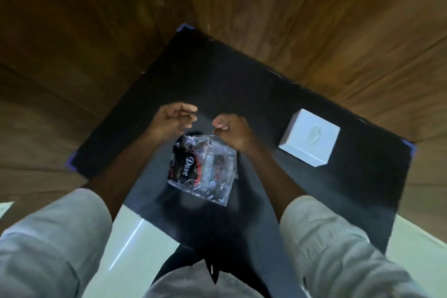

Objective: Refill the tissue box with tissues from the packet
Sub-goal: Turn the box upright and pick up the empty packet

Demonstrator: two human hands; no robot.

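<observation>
A clear plastic tissue packet (203, 169) with a dark "Dove" label is in the middle of the black table (242, 84), just below both hands. My right hand (231, 132) is closed in a fist at the packet's top right corner and seems to pinch the plastic there. My left hand (173, 121) hovers above the packet's top left, fingers half curled, thumb near the fingertips. Whether it grips any clear plastic is unclear. The white tissue box (309, 138) stands upright to the right, its oval slot facing up, apart from both hands.
Wood-panelled walls (314, 19) close in behind the table on the left and right. Blue tape marks the table's corners (185, 28). Pale floor (135, 232) shows below the near edge, and my knees in light trousers (55, 237) fill the bottom.
</observation>
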